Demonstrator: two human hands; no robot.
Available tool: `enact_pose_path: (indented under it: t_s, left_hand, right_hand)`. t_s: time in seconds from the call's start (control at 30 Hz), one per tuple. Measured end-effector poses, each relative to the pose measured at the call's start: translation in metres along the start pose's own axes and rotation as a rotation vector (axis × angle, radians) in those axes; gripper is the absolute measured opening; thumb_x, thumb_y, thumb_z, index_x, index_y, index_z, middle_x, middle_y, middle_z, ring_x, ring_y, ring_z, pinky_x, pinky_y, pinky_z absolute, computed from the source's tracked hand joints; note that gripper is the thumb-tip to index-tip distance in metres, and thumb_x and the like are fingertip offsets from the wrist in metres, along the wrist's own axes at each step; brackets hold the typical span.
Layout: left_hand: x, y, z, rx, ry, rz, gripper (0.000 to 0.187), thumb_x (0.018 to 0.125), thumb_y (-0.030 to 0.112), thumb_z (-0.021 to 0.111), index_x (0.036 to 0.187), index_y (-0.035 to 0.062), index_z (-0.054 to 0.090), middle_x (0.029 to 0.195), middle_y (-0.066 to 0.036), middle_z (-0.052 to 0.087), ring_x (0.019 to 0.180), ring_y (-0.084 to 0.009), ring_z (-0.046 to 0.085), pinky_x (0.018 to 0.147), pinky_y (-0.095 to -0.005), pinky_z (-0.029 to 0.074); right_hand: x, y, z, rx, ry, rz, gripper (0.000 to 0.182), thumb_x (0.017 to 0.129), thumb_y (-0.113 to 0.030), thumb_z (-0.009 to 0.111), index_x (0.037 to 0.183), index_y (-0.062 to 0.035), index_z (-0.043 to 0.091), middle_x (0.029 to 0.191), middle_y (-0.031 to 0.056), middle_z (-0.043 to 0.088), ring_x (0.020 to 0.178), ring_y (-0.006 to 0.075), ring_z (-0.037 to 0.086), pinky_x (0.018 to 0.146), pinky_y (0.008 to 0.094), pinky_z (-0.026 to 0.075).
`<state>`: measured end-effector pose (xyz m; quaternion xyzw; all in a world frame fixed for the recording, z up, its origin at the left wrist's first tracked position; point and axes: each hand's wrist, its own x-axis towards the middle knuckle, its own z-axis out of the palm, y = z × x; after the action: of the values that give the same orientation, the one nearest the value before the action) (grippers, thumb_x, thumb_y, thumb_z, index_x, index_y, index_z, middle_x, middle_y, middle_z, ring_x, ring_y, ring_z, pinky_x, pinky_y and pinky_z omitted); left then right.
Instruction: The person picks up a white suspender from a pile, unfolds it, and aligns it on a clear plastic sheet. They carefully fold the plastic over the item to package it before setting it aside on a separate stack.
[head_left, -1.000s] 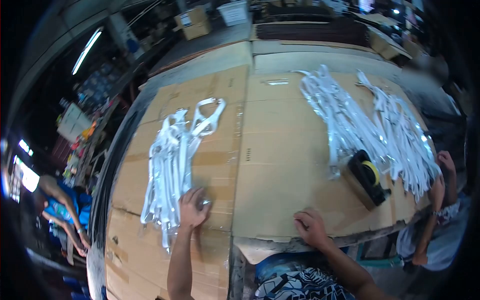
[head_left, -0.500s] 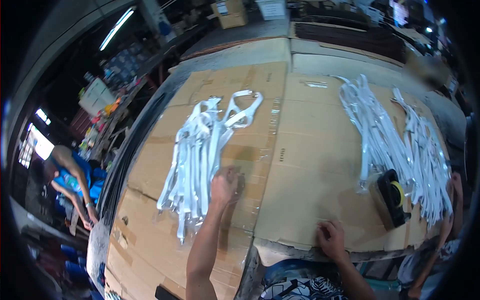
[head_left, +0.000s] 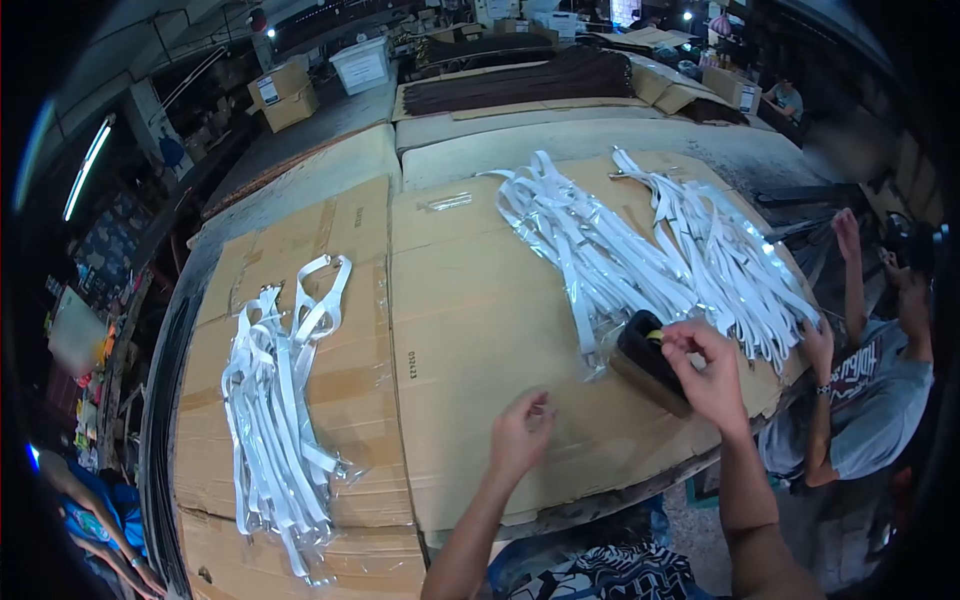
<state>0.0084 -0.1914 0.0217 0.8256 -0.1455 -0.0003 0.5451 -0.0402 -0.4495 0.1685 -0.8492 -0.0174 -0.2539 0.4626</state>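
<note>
A black tape dispenser (head_left: 655, 378) with a yellow-cored roll stands on the cardboard sheet (head_left: 470, 310). At its top, my right hand (head_left: 708, 372) is closed in a pinch on the adhesive tape; the clear strip itself is hard to see. To the left of the dispenser, my left hand (head_left: 520, 435) hovers over the cardboard with half-curled fingers slightly apart and nothing visible in them. White straps in clear plastic form a bundle (head_left: 272, 420) on the left. Another strap bundle (head_left: 590, 245) lies just beyond the dispenser, beside a third strap bundle (head_left: 715, 250).
At the right edge of the table a co-worker (head_left: 870, 400) has one hand near the straps. A person in blue (head_left: 105, 520) is at the lower left. Dark material (head_left: 520, 85), a cardboard box (head_left: 283, 95) and a white bin (head_left: 360, 68) sit at the far side.
My view has turned right. My left hand has left the left strap bundle for the middle cardboard. My right hand has gone from the table's front edge to the tape dispenser.
</note>
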Motion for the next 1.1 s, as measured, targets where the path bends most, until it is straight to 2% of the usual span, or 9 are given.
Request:
enact_pose_path:
  t_s: [0.17, 0.33, 0.43, 0.5, 0.67, 0.77, 0.87, 0.97, 1.1]
  left_hand:
    - [-0.013, -0.012, -0.009, 0.064, 0.125, -0.068, 0.031, 0.090, 0.018, 0.074, 0.116, 0.0028, 0.072, 0.104, -0.014, 0.075, 0.093, -0.0243, 0.073, 0.086, -0.0363, 0.057]
    - [-0.011, -0.037, -0.137, 0.419, 0.547, -0.187, 0.021, 0.090, 0.015, 0.071, 0.108, 0.0039, 0.074, 0.104, -0.019, 0.073, 0.096, -0.0362, 0.071, 0.086, -0.0438, 0.056]
    - [-0.002, -0.086, -0.223, 0.666, 0.707, -0.135, 0.020, 0.087, 0.010, 0.070, 0.106, 0.0053, 0.074, 0.107, -0.019, 0.073, 0.097, -0.0390, 0.070, 0.087, -0.0467, 0.055]
    - [0.010, -0.133, -0.264, 0.689, 0.709, -0.161, 0.021, 0.086, 0.009, 0.071, 0.106, 0.0056, 0.074, 0.108, -0.018, 0.073, 0.099, -0.0387, 0.069, 0.089, -0.0465, 0.055]
    - [0.049, -0.154, -0.298, 0.727, 0.596, -0.178, 0.026, 0.084, 0.007, 0.071, 0.110, 0.0029, 0.072, 0.115, -0.018, 0.071, 0.106, -0.0380, 0.067, 0.093, -0.0452, 0.055]
    - [0.082, -0.171, -0.302, 0.871, 0.623, -0.043, 0.029, 0.084, 0.009, 0.071, 0.113, 0.0033, 0.071, 0.123, -0.016, 0.069, 0.113, -0.0364, 0.064, 0.101, -0.0468, 0.050]
    - [0.111, -0.190, -0.300, 1.072, 0.756, -0.115, 0.033, 0.084, 0.014, 0.072, 0.116, 0.0058, 0.071, 0.131, -0.015, 0.065, 0.120, -0.0341, 0.060, 0.109, -0.0492, 0.043]
    - [0.128, -0.204, -0.313, 1.147, 0.693, -0.352, 0.028, 0.088, 0.023, 0.070, 0.111, 0.0068, 0.073, 0.123, -0.014, 0.070, 0.123, -0.0314, 0.058, 0.109, -0.0506, 0.039]
    - [0.135, -0.175, -0.318, 0.985, 0.362, -0.500, 0.031, 0.093, 0.030, 0.065, 0.104, 0.0029, 0.074, 0.105, -0.017, 0.074, 0.107, -0.0340, 0.066, 0.095, -0.0494, 0.047]
  right_hand:
    - [-0.035, 0.036, 0.012, 0.063, -0.057, 0.060, 0.013, 0.090, -0.002, 0.073, 0.103, 0.0006, 0.071, 0.085, 0.0072, 0.069, 0.080, 0.0142, 0.065, 0.074, 0.0290, 0.052]
    - [-0.114, 0.050, 0.081, 0.096, -0.397, 0.130, 0.013, 0.089, -0.003, 0.074, 0.101, -0.0009, 0.071, 0.085, 0.0114, 0.070, 0.079, 0.0191, 0.069, 0.073, 0.0324, 0.054]
    - [-0.140, 0.047, 0.122, 0.190, -0.419, 0.255, 0.012, 0.087, -0.004, 0.074, 0.098, -0.0011, 0.071, 0.084, 0.0122, 0.068, 0.074, 0.0225, 0.067, 0.070, 0.0325, 0.053]
    - [-0.152, 0.057, 0.143, 0.115, -0.384, 0.135, 0.011, 0.087, -0.004, 0.074, 0.097, -0.0013, 0.071, 0.081, 0.0121, 0.065, 0.071, 0.0241, 0.065, 0.066, 0.0333, 0.052]
    - [-0.154, 0.058, 0.157, 0.019, -0.322, 0.049, 0.009, 0.085, -0.003, 0.074, 0.093, -0.0017, 0.070, 0.078, 0.0115, 0.060, 0.066, 0.0263, 0.060, 0.059, 0.0361, 0.048]
    - [-0.157, 0.063, 0.161, 0.036, -0.300, 0.082, 0.008, 0.085, -0.004, 0.074, 0.091, -0.0018, 0.070, 0.077, 0.0114, 0.060, 0.065, 0.0260, 0.059, 0.058, 0.0367, 0.047]
    - [-0.157, 0.063, 0.160, 0.008, -0.286, 0.063, 0.007, 0.085, -0.003, 0.073, 0.090, -0.0016, 0.069, 0.075, 0.0111, 0.059, 0.063, 0.0258, 0.058, 0.058, 0.0367, 0.046]
    - [-0.154, 0.060, 0.160, -0.003, -0.295, 0.065, 0.006, 0.085, -0.003, 0.073, 0.089, -0.0018, 0.069, 0.073, 0.0112, 0.059, 0.063, 0.0258, 0.058, 0.057, 0.0365, 0.046]
    - [-0.151, 0.056, 0.157, 0.002, -0.323, 0.087, 0.007, 0.086, -0.005, 0.074, 0.091, -0.0011, 0.070, 0.074, 0.0105, 0.062, 0.064, 0.0234, 0.060, 0.059, 0.0351, 0.048]
